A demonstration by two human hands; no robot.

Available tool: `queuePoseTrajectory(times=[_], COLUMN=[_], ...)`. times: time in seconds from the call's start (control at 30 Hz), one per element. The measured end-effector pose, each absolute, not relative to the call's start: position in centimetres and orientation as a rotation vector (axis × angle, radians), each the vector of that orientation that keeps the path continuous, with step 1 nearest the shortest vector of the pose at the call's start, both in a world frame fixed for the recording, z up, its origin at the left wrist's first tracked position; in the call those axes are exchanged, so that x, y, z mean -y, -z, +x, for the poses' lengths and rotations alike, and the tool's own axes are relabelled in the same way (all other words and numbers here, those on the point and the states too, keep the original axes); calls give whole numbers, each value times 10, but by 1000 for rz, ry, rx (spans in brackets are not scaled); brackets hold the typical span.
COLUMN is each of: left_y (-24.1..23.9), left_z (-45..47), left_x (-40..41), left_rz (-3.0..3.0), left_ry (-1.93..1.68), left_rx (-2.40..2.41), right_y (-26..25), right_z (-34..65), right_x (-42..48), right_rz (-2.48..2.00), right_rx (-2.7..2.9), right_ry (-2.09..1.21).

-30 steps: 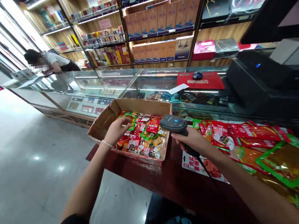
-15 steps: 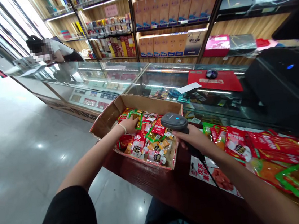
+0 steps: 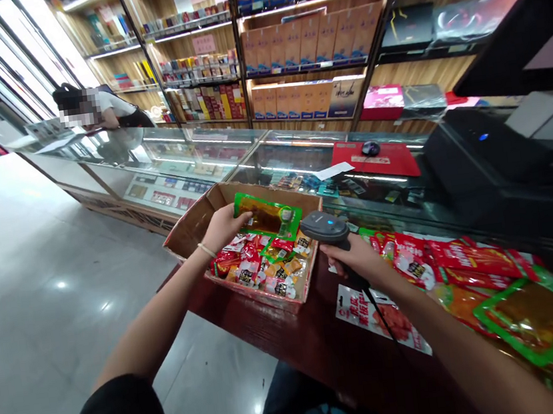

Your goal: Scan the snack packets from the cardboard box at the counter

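Note:
A green-edged snack packet [image 3: 270,218] with brown food inside is pinched at its left end by my left hand [image 3: 225,229], just above the cardboard box [image 3: 260,299]. Red, white and orange snack packets [image 3: 247,257] lie in that box. My right hand [image 3: 356,257] is wrapped round the handle of a black barcode scanner [image 3: 327,227], to the right of the box. A blue light shows on the scanner's head, and its cable hangs down over a white-and-red snack packet [image 3: 362,307] on the dark red tabletop.
More red and green snack packets [image 3: 479,259] are heaped on the right. Behind stands a glass counter [image 3: 274,147] with a red mat [image 3: 376,160] and a mouse [image 3: 371,148]. Black checkout equipment [image 3: 483,168] is at far right. A person [image 3: 118,109] leans on the counter at far left.
My left hand has lifted the green-edged packet up from among the others in the box. The scanner remains in my right hand. The view has tilted up and shifted right.

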State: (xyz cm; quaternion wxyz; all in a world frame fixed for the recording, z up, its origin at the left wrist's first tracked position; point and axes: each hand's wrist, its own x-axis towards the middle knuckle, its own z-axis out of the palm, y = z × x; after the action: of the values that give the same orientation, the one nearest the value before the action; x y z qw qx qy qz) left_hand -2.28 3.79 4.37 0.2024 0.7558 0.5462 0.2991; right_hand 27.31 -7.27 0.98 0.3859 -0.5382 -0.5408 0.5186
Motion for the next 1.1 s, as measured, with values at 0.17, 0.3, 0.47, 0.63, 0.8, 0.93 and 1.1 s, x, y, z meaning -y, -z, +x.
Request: queuePoseTrajectory(times=[0.17, 0.3, 0.47, 0.63, 0.8, 0.93, 1.1], left_y=[-44, -45, -40, -28, -8, 10, 20], left_z=[-2, 34, 101, 161, 205, 233, 257], left_x=[-24, -5, 40, 85, 106, 113, 119], left_rz=[1726, 1158, 722, 541, 565, 554, 566], left_ry=[-984, -1151, -1209, -1111, -1038, -1000, -929], left_rx=[-1314, -1016, -683, -531, -520, -496, -502], right_y=[-15, -26, -29, -20, -14, 0, 20], right_z=[290, 305, 326, 353, 379, 396, 411], right_x=[91, 111, 140, 171, 206, 230, 252], right_rz=[-1438, -1504, -1575, -1623, -1647, -1654, -1655], right_rx=[1358, 1346, 1324, 1281, 1165, 1108, 999], right_ry=[-1261, -1156, -1054, -990, -947, -1028, -1053])
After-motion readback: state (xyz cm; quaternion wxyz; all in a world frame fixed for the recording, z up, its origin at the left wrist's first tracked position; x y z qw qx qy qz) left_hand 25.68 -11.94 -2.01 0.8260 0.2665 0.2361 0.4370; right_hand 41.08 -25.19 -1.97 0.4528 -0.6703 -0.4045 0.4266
